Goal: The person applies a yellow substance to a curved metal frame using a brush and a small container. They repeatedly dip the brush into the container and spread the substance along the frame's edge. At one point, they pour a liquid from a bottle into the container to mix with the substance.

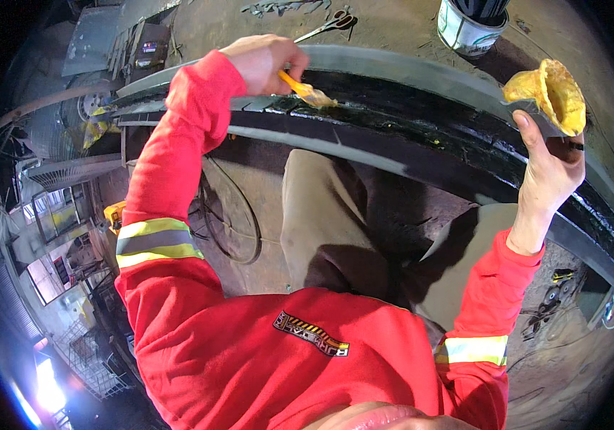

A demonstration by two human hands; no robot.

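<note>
My left hand (265, 63) is closed round the yellow handle of a paintbrush (308, 92). The brush's stained bristles point right and touch or hover just over a long metal beam (393, 109); which of the two I cannot tell. Glossy black coating covers much of the beam's channel, while its edges show bare grey. Farther right, my right hand (552, 168) grips a small cup (562, 97), crusted with yellow on its rim and inside wall. The cup is tilted above the beam's right part, and its contents are hidden.
A white bucket (464, 34) with something black in it stands beyond the beam. Scissors (334, 23) lie on the floor at the far side. A looped hose (255, 222) rests near my knees, beside a yellow tool (115, 215). Small tools (552, 294) lie at the right.
</note>
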